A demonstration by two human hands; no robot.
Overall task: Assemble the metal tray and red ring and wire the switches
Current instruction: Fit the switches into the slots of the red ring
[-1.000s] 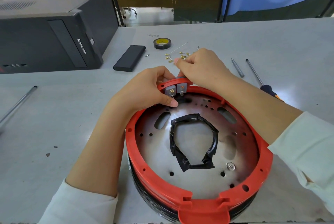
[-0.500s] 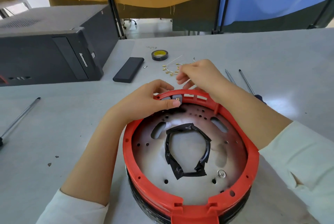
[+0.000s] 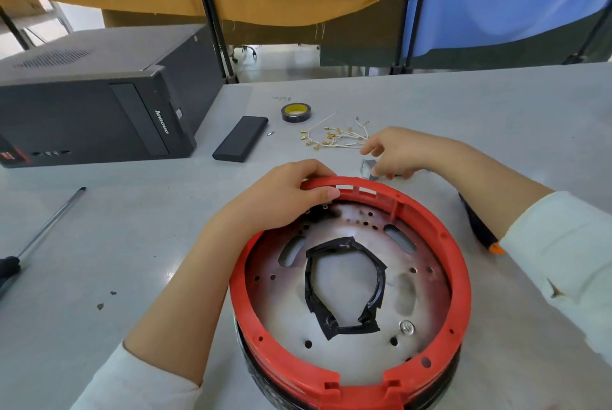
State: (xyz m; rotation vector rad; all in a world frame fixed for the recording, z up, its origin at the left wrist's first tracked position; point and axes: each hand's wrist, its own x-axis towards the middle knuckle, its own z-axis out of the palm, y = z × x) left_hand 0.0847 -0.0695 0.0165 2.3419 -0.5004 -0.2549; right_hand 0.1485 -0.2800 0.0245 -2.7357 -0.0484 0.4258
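the red ring [image 3: 462,280] sits around the metal tray [image 3: 351,356] near the bench's [image 3: 99,237] front edge, the tray's round plate showing holes, slots and a loop of black tape [image 3: 344,290] at its middle. the left hand [image 3: 281,201] grips the ring's far rim, thumb curled over the inner side and the other fingers wrapped outside, just above small switches [image 3: 326,206] tucked under that rim; its forearm runs back toward the front edge. the right hand [image 3: 400,153] is past the ring's far side, fingers bent downward and pinching a small grey piece [image 3: 368,168] on the bench, the forearm crossing above the ring's right side. just beyond lies a bundle of white wires [image 3: 334,138] with brass terminals, then a roll of tape [image 3: 296,112] and a flat black case [image 3: 240,139]. a computer tower [image 3: 99,105] lies at the far left, and a screwdriver [image 3: 39,240] lies by the left edge.
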